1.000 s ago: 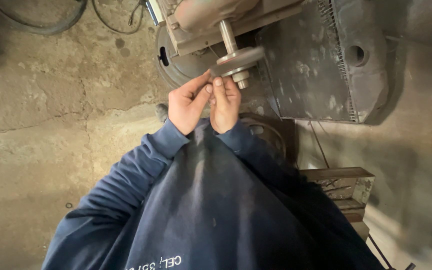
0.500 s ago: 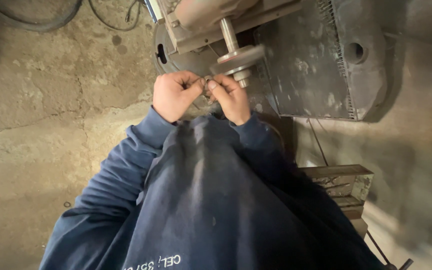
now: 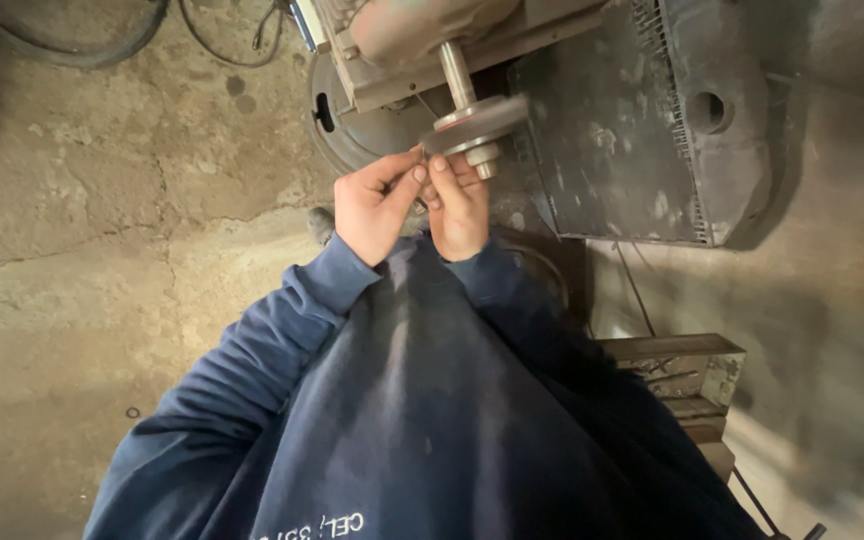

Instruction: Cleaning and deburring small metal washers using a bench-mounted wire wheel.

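My left hand (image 3: 374, 205) and my right hand (image 3: 458, 205) are held close together, fingertips touching, just below a metal shaft (image 3: 457, 75) with a round flange (image 3: 477, 125) on its end. The shaft sticks out of a rusty motor housing (image 3: 422, 30). The fingers pinch something very small between them; what it is cannot be made out. My dark blue sleeves and sweatshirt (image 3: 422, 400) fill the lower middle of the view and hide what lies beneath.
A dark ribbed metal casing (image 3: 642, 130) with a round hole stands right of the shaft. A round dark cover (image 3: 337, 120) lies behind the motor. Cables (image 3: 72, 40) curl on the cracked concrete floor (image 3: 102, 250). A wooden pallet piece (image 3: 692, 375) sits at lower right.
My hands drew back together and rose toward the flange after spreading slightly apart half a second ago. The view shifted a little.
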